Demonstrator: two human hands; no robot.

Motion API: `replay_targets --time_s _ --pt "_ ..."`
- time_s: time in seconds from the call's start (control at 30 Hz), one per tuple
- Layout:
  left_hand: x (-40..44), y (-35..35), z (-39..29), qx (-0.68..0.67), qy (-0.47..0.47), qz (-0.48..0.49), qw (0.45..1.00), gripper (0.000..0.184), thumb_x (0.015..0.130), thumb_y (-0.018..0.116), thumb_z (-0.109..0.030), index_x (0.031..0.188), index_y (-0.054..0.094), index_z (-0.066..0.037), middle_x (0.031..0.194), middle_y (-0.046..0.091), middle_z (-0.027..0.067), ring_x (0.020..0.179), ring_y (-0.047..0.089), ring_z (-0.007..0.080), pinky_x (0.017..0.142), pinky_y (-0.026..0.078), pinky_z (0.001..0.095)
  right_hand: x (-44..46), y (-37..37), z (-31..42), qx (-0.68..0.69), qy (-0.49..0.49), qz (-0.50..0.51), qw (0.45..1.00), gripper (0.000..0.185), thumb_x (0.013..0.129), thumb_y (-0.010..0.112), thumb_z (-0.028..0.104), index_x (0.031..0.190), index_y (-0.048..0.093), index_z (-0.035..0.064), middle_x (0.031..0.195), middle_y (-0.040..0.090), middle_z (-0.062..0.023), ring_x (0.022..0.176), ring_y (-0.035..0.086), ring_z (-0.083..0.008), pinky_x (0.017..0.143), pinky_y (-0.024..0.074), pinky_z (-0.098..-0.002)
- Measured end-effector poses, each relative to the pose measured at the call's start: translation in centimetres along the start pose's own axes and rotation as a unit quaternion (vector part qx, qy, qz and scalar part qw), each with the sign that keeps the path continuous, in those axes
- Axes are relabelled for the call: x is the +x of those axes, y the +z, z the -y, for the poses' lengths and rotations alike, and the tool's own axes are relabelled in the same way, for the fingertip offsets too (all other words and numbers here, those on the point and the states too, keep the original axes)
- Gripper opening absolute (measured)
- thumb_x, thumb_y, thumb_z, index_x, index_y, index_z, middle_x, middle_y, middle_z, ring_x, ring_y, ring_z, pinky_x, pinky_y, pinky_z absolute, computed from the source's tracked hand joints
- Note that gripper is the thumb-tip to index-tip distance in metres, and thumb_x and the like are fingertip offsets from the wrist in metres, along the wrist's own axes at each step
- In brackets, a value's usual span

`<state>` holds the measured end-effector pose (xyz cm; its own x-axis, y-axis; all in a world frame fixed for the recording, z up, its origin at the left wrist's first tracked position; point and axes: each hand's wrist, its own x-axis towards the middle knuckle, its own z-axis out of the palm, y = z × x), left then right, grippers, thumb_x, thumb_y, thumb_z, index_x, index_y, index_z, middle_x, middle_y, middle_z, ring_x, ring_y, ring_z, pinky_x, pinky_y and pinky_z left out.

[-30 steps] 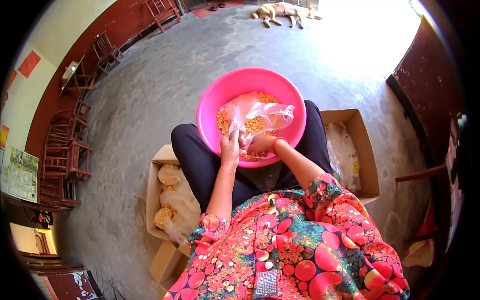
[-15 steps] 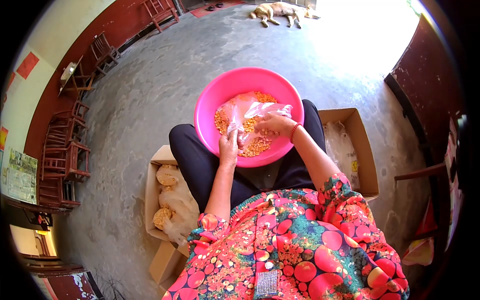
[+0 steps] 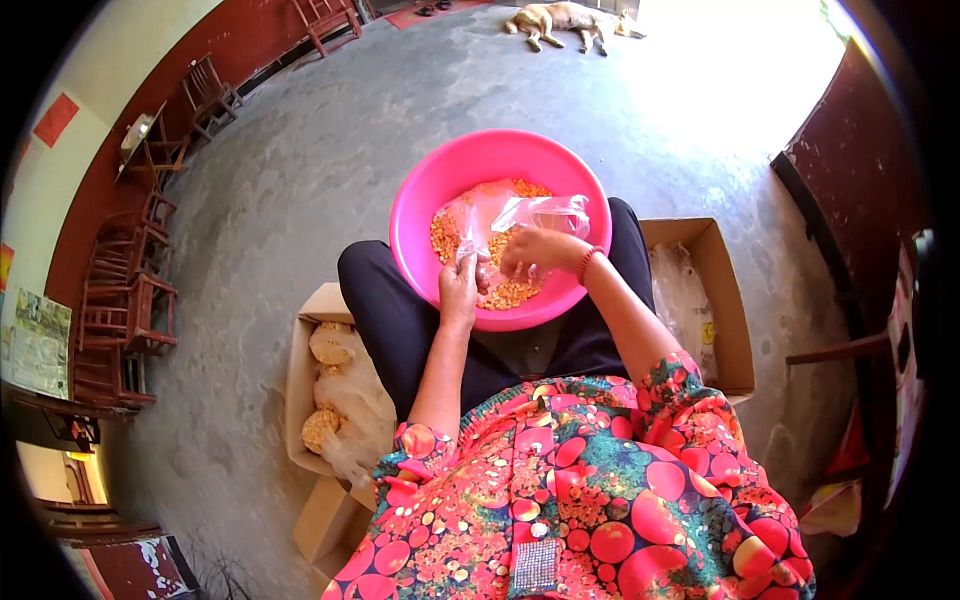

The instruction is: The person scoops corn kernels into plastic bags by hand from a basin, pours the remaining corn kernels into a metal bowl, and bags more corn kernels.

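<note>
A pink basin (image 3: 420,180) rests between my knees with loose yellow corn kernels (image 3: 512,295) in it. Over the kernels lies a clear plastic bag (image 3: 545,212), its mouth gathered toward me. My left hand (image 3: 460,290) is closed on the near left edge of the bag. My right hand (image 3: 545,252), a red bracelet on its wrist, dips into the basin beside the bag opening. Its fingers curl down around some kernels, partly hidden under the palm.
A cardboard box (image 3: 310,400) on my left holds filled corn bags (image 3: 325,428). Another box (image 3: 728,300) on my right contains clear plastic bags (image 3: 685,300). Wooden chairs (image 3: 130,310) line the left wall. A dog (image 3: 570,20) lies on the floor ahead.
My right hand has shifted slightly left over the basin, its fingers now pointing down more. The left hand keeps its grip on the bag. The view has tilted slightly.
</note>
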<state>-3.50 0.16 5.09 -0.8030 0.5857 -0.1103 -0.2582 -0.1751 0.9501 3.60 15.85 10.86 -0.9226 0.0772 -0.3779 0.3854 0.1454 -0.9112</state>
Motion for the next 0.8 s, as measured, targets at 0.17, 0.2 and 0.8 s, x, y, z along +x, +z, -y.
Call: replay_targets --time_s 0.17,0.2,0.8 --pt "-0.3 0.3 -0.3 -0.016 -0.009 -0.003 1.0 0.025 0.087 0.045 -0.026 0.077 0.055 -0.006 0.051 0.043 -0.0017 0.04 0.04 0.0057 0.035 0.034 0.0189 0.7 1.3 -5.4 -0.452 -0.071 0.109 0.882 0.024 0.071 0.052 0.021 0.082 0.063 0.0035 0.078 0.061 -0.0154 0.07 0.058 -0.0262 0.063 0.0444 -0.0364" --pt "-0.3 0.2 -0.2 -0.018 -0.009 0.004 1.0 0.025 0.087 0.045 -0.026 0.077 0.055 -0.006 0.051 0.044 -0.0016 0.04 0.04 0.0055 0.035 0.034 0.0189 0.1 1.9 -5.1 -0.469 -0.048 0.068 0.88 0.026 0.069 0.051 0.019 0.088 0.062 0.005 0.085 0.061 -0.0171 0.078 0.057 -0.0311 0.071 0.0437 -0.0375" --pt "-0.2 0.0 -0.1 -0.006 -0.03 -0.007 0.999 0.021 0.086 0.047 -0.022 0.077 0.056 -0.006 0.053 0.042 -0.0035 0.042 0.04 0.0042 0.036 0.034 0.0176 6.4 7.3 -7.4 -0.41 0.014 0.086 0.908 0.03 0.072 0.051 0.027 0.091 0.057 0.0046 0.094 0.058 -0.0173 0.088 0.055 -0.0289 0.076 0.0416 -0.0384"
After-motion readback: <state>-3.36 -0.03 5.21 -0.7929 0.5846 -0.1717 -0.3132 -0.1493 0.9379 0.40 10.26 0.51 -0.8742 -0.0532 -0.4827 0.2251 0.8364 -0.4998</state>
